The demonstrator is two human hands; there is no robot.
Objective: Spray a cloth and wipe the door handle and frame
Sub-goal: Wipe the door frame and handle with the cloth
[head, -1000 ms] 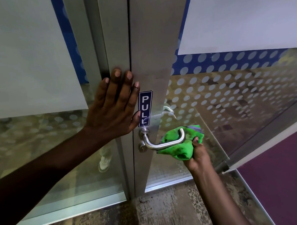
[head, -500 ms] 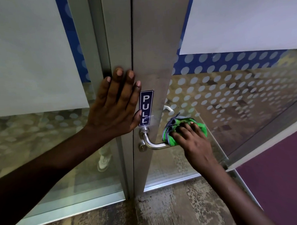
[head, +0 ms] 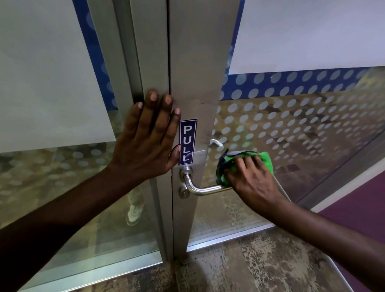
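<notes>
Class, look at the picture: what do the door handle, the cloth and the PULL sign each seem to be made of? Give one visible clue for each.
Door handle: probably brushed steel; silvery with soft highlights.
Cloth: likely microfibre; bright green, fuzzy, bunched under the right hand.
PULL sign: seemingly a vinyl sticker; flat, glossy blue, lying flush on the metal frame.

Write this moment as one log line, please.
step: wiping handle | right hand: pressing green cloth on lever handle end | left hand: flat on door frame | spray bottle: not visible
</notes>
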